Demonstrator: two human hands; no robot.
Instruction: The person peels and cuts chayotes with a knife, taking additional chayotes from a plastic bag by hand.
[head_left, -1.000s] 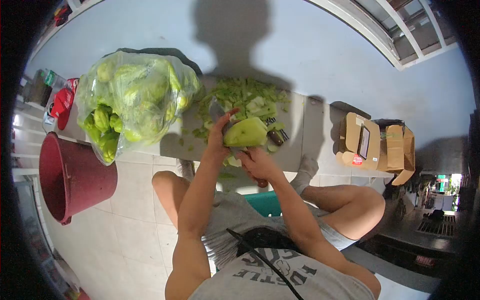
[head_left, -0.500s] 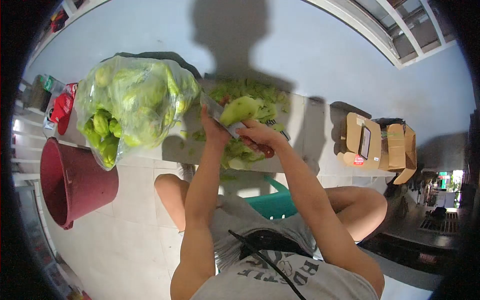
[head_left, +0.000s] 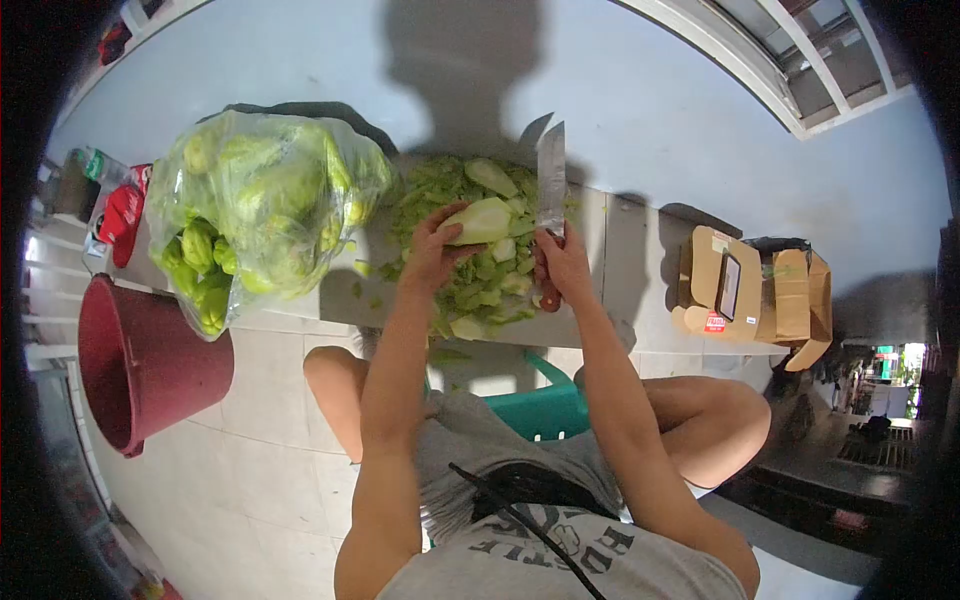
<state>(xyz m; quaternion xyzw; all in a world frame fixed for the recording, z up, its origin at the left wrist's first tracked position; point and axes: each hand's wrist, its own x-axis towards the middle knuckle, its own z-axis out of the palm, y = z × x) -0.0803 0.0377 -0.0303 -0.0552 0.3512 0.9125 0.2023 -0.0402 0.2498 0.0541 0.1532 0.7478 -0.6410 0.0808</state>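
Note:
My left hand [head_left: 428, 252] is wrapped round a pale, peeled chayote [head_left: 484, 222], held above a heap of green peelings [head_left: 478, 290] on the ledge. In my right hand [head_left: 565, 262] is a large knife [head_left: 552, 180] by its brown handle, its wide blade pointing up and away from me, apart from the chayote. Another peeled chayote [head_left: 491, 177] lies at the back of the heap. Left of the peelings stands a clear plastic bag [head_left: 290, 190] full of green chayotes, some showing at its open lower corner.
A dark red bucket [head_left: 180, 365] stands on the tiled floor at left. Open cardboard boxes [head_left: 735, 285] sit on the ledge at right. Between my legs is a green plastic stool [head_left: 545, 408]. A wall [head_left: 640, 120] rises behind the ledge.
The knife has moved from across the chayote to the right, its blade now upright. My left hand has shifted from beside the blade to hold the chayote, which now looks paler.

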